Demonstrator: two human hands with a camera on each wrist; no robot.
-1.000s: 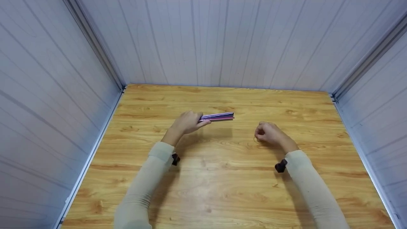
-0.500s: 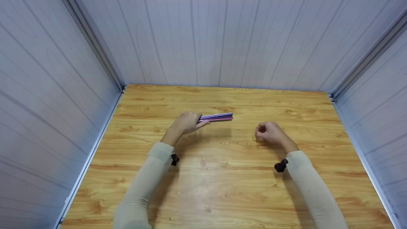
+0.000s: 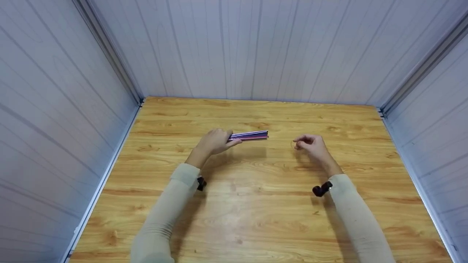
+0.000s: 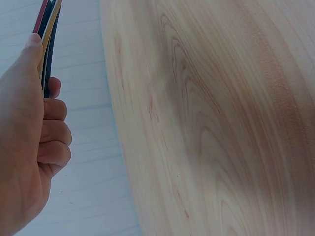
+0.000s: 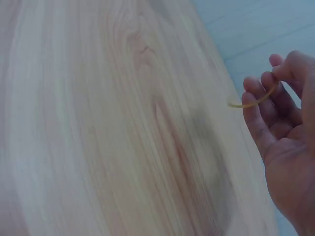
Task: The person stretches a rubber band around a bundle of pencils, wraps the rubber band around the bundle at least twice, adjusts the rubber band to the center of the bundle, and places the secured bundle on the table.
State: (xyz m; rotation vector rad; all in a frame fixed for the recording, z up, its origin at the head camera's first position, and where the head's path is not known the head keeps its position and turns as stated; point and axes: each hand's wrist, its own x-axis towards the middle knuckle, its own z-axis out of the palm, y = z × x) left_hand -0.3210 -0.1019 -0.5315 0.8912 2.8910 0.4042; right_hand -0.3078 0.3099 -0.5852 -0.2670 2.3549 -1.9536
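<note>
My left hand (image 3: pixel 214 141) grips a bundle of thin coloured pencils (image 3: pixel 252 135) by one end, and the other end sticks out to the right above the table. In the left wrist view, red, yellow and dark pencils (image 4: pixel 49 27) lie side by side between the thumb and the curled fingers. On the right, my other hand (image 3: pixel 313 148) pinches a thin yellow rubber band (image 5: pixel 236 105) between thumb and fingertips. The band curves out past the fingers, away from the pencils. Part of the band is hidden by the fingers.
A wood-grain table (image 3: pixel 241 212) lies beneath both hands. White panel walls (image 3: pixel 241 51) stand at the back and on both sides. A small black camera (image 3: pixel 322 189) sits on the right wrist, and another black camera (image 3: pixel 201 183) on the left.
My right hand has lifted slightly and turned, its fingers spreading a little while still pinching the rubber band. The left hand and the pencils have hardly moved.
</note>
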